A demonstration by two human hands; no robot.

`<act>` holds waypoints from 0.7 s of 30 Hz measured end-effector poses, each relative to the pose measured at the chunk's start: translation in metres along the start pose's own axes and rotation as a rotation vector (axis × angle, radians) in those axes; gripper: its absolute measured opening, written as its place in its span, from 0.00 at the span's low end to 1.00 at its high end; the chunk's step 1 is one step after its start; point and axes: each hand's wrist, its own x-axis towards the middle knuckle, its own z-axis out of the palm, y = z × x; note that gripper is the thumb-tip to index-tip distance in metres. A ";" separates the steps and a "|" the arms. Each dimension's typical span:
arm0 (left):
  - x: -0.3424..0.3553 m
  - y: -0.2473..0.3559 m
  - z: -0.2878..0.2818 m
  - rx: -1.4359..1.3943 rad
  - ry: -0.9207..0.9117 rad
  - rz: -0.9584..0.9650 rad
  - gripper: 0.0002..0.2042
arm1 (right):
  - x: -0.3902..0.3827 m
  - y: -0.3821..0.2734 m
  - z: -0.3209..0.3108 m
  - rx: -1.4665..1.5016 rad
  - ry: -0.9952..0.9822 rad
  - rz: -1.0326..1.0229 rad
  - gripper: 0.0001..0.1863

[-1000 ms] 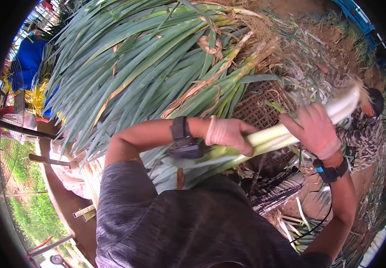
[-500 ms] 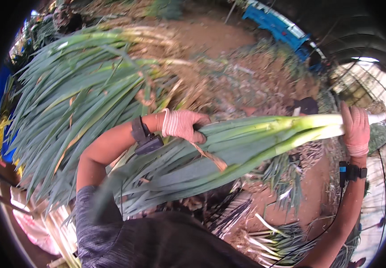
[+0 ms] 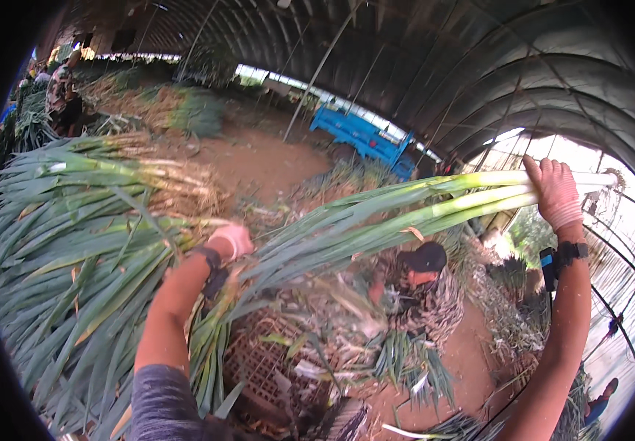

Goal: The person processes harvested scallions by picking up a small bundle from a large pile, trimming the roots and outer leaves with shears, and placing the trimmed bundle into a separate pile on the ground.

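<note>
High at the right, my right hand point(image 3: 556, 191), in a pink glove, grips a bundle of long leeks point(image 3: 442, 213) at the pale stems; their roots point right and the green leaves trail down-left. My left hand point(image 3: 233, 241), also gloved, is low at centre-left beside the leaf tips and over the big pile of leeks point(image 3: 75, 257); its fingers are too blurred to tell what they hold. Under it sits a brown slatted crate point(image 3: 251, 353) with loose trimmings around it.
A co-worker point(image 3: 424, 294) in a dark cap and patterned top is bent low just beyond the bundle. Another person point(image 3: 64, 103) stands at far left. A blue trailer point(image 3: 354, 136) is behind, under a dark arched tunnel roof point(image 3: 516, 59); more leeks point(image 3: 413, 367) lie on the soil.
The view has tilted up toward the tunnel. My right hand has raised the bundle by its stems; my left hand has moved from the mid-leaves to the tips at left, over the pile.
</note>
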 end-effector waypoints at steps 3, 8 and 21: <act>0.007 -0.025 0.045 -0.195 0.138 -0.258 0.15 | 0.019 0.002 -0.020 -0.038 -0.181 0.077 0.31; -0.035 -0.045 0.088 -0.124 -0.045 -0.342 0.21 | 0.030 -0.001 -0.026 -0.008 -0.331 0.193 0.29; -0.096 0.093 0.144 -1.048 0.162 0.074 0.26 | -0.128 -0.268 -0.069 0.566 -1.015 0.136 0.44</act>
